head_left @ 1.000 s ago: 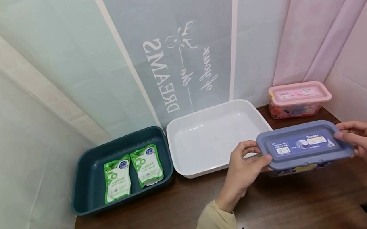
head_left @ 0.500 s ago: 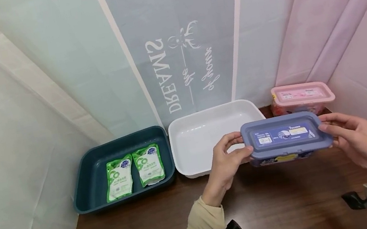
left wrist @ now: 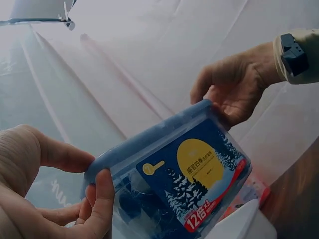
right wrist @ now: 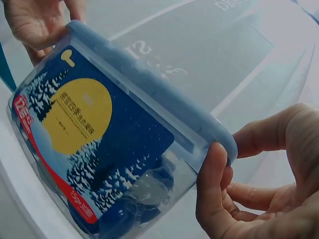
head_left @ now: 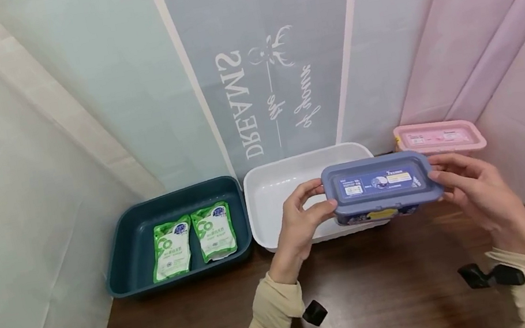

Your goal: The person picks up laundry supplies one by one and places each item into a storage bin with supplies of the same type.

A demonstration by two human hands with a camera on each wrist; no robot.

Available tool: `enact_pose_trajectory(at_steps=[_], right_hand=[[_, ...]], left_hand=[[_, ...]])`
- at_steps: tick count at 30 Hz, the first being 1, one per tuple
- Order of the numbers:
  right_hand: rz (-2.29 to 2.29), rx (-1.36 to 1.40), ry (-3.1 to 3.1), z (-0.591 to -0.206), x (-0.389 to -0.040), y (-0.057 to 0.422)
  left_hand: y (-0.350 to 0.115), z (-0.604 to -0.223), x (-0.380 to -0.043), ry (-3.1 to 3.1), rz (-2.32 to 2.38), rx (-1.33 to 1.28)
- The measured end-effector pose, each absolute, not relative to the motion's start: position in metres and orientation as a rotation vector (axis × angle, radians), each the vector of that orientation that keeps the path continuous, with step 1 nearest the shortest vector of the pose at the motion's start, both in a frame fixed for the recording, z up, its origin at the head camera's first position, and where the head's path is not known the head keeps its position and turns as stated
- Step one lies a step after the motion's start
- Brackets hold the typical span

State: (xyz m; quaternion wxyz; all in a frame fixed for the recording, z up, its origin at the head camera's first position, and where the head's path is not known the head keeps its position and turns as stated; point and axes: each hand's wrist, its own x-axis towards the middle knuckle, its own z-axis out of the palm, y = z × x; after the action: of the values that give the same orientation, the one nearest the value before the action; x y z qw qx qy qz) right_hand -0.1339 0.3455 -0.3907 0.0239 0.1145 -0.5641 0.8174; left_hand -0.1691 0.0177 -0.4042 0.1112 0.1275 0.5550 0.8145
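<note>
A clear plastic box [right wrist: 75, 124] with a blue lid [head_left: 379, 181] is held level between both hands, over the right part of the white tray [head_left: 275, 208]. My left hand [head_left: 299, 222] grips the left end of the lid's rim, thumb on top. On the opposite end, my right hand [head_left: 478, 190] pinches the rim the same way. In the left wrist view the box front shows a dark blue label [left wrist: 194, 174] with a yellow circle and snowy trees. Rounded capsules [right wrist: 144, 194] show through the clear wall in the right wrist view.
Left of the white tray sits a dark green tray [head_left: 131, 257] holding two green-and-white pouches [head_left: 173, 250] [head_left: 214, 231]. A pink-lidded box [head_left: 439, 137] stands at the back right, partly covered by the blue-lidded one. Fabric walls [head_left: 260, 0] enclose the wooden table [head_left: 370, 297].
Both hands have carried the blue-lidded box left and slightly back, from in front of the pink-lidded box to over the white tray. The grip stays the same.
</note>
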Motion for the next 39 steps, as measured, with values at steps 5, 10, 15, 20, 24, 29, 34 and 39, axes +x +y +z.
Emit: enact_pose_trajectory(at_steps=[5,10,15,20,24,29,34,39], right_hand=[[2.560,0.394,-1.679,-0.387,-0.150,0.328],[2.603,0.392,-1.641,-0.384,-0.162,0.314],[2.651,0.394,-1.605,-0.379,-0.173,0.299],[2.638,0.374,-1.629,-0.373,-0.183,0.283],[2.623,0.320,-1.671,-0.369,-0.189,0.271],[2.620,0.240,-1.691,-0.369,-0.200,0.256],[2.629,0.245,-1.644,-0.377,-0.215,0.242],[2.658,0.216,-1.563,-0.391,-0.232,0.232]], left_hand=[[0.009,-0.403,-0.179,1.633,2.442,0.347],[-0.004,-0.400,-0.186,1.634,2.459,0.350],[-0.017,-0.396,-0.194,1.609,2.474,0.365],[-0.030,-0.396,-0.202,1.628,2.497,0.360],[-0.038,-0.397,-0.207,1.653,2.530,0.339],[-0.046,-0.397,-0.214,1.696,2.555,0.295],[-0.053,-0.400,-0.223,1.749,2.572,0.221],[-0.057,-0.408,-0.234,1.750,2.579,0.177]])
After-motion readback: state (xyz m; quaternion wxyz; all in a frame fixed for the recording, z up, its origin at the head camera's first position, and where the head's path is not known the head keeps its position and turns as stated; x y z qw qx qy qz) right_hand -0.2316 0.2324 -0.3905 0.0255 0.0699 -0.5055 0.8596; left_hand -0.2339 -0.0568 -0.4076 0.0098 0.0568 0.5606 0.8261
